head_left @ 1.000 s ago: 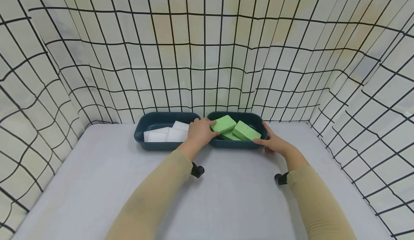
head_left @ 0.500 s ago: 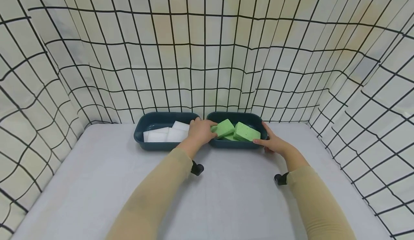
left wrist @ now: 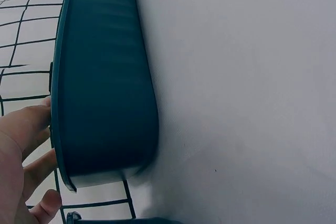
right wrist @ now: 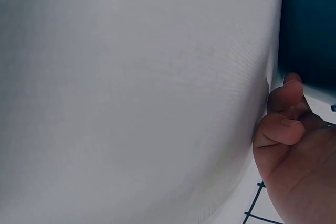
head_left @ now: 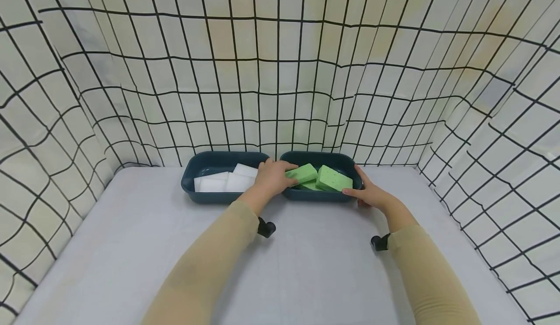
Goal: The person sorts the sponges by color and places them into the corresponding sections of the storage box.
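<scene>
At the far edge of the bench [head_left: 306, 266], two dark teal trays stood side by side against the checked backdrop [head_left: 280, 72]: the left tray [head_left: 205, 162] held white sponges [head_left: 225, 181], the right tray [head_left: 332, 157] held green sponges. Over the preceding second the left hand [head_left: 272, 178] had lowered the green sponge [head_left: 302, 173] that it gripped at that sponge's left end; the sponge, earlier tilted up and riding above the tray's rim, lay flatter and deeper among the others, beside a second green sponge [head_left: 334, 178] and over a third that was mostly covered. This suggested that the sponge was being set down in the right tray rather than lifted out, with release not yet made. The right hand [head_left: 369, 192] had not moved; its thumb and fingers curled round the right tray's near right corner and steadied it. Several details were obscured. The left hand's fingertips were hidden behind the sponge, so the firmness of the grip could not be judged. The left wrist view showed only the tray's outer wall [left wrist: 105, 87] and a few fingers [left wrist: 26, 124]; the right wrist view showed mostly bare bench and curled fingers [right wrist: 283, 114] at the frame's edge. The number of white sponges could not be counted with certainty.
</scene>
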{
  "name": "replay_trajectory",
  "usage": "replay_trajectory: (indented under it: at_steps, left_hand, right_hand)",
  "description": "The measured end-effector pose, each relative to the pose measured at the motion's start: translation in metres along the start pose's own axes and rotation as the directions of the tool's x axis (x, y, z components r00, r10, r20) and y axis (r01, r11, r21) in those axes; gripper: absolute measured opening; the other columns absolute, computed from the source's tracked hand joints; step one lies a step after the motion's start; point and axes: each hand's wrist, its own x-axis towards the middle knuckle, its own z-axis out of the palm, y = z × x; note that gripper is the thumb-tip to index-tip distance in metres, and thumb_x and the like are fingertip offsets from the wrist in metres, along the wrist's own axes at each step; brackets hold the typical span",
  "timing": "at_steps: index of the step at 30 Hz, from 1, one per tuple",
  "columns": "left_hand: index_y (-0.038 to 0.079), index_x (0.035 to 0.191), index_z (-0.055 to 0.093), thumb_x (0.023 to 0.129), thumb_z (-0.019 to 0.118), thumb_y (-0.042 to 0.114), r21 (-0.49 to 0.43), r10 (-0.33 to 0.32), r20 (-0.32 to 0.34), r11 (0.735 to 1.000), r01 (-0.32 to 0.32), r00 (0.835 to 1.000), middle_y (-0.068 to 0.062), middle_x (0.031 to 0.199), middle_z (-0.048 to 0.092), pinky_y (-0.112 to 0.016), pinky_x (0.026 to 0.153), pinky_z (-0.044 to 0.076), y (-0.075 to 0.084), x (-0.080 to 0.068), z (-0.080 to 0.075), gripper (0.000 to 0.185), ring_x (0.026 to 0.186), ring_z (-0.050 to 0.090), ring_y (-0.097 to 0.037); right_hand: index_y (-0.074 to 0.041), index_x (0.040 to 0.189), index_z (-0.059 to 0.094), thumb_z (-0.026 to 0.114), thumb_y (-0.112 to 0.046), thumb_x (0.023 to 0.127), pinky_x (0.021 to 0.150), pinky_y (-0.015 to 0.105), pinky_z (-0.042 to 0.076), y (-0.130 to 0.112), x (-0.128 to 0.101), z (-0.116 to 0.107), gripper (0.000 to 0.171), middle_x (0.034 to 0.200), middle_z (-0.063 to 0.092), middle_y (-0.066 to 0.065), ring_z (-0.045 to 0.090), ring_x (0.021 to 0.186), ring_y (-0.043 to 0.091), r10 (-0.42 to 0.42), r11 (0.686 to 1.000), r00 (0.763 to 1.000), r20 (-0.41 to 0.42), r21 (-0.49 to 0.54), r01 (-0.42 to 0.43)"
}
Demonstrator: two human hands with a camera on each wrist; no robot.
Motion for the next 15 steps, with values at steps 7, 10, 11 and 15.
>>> replay_trajectory:
  at_steps: [7,10,11,15]
  left_hand:
    - [0.034,0.14,0.058,0.09,0.07,0.047,-0.009,0.011,-0.005,1.0,-0.011,1.0,0.003,0.139,0.059,-0.039,0.087,0.036,-0.0001,-0.0007,0.0007,0.052,0.105,0.046,-0.025]
    - [0.034,0.14,0.058,0.09,0.07,0.048,-0.02,0.016,-0.011,1.0,-0.016,1.0,0.003,0.138,0.059,-0.039,0.087,0.036,0.0001,-0.0006,0.0006,0.052,0.104,0.046,-0.024]
    - [0.034,0.14,0.058,0.09,0.07,0.048,-0.025,0.018,-0.013,1.0,-0.018,1.0,0.003,0.138,0.059,-0.039,0.087,0.036,0.0002,-0.0008,0.0003,0.053,0.103,0.046,-0.023]
    - [0.034,0.14,0.058,0.09,0.07,0.048,-0.05,0.015,-0.019,0.999,-0.016,1.0,0.003,0.14,0.057,-0.039,0.086,0.035,0.0001,-0.0026,-0.0009,0.054,0.101,0.045,-0.023]
  right_hand:
    - [-0.042,0.155,-0.018,0.064,-0.061,0.088,0.057,0.031,0.038,0.0035,0.0032,-0.0013,0.107,0.096,0.051,0.018,0.042,0.061,0.02,-0.013,1.0,1.0,-0.006,0.0,0.013]
    - [-0.04,0.156,-0.016,0.065,-0.062,0.087,0.058,0.031,0.039,0.0049,0.004,-0.0041,0.109,0.13,0.039,0.027,0.043,0.063,0.021,-0.017,1.0,1.0,-0.009,-0.008,0.017]
    - [-0.039,0.156,-0.015,0.066,-0.063,0.087,0.059,0.032,0.039,0.0051,0.0042,-0.0053,0.109,0.138,0.032,0.027,0.044,0.065,0.022,-0.018,1.0,1.0,-0.013,-0.015,0.018]
    - [-0.035,0.158,-0.014,0.065,-0.064,0.086,0.062,0.033,0.041,0.005,0.0031,-0.009,0.111,0.141,0.031,0.027,0.047,0.071,0.024,-0.018,0.998,1.0,-0.016,-0.065,0.016]
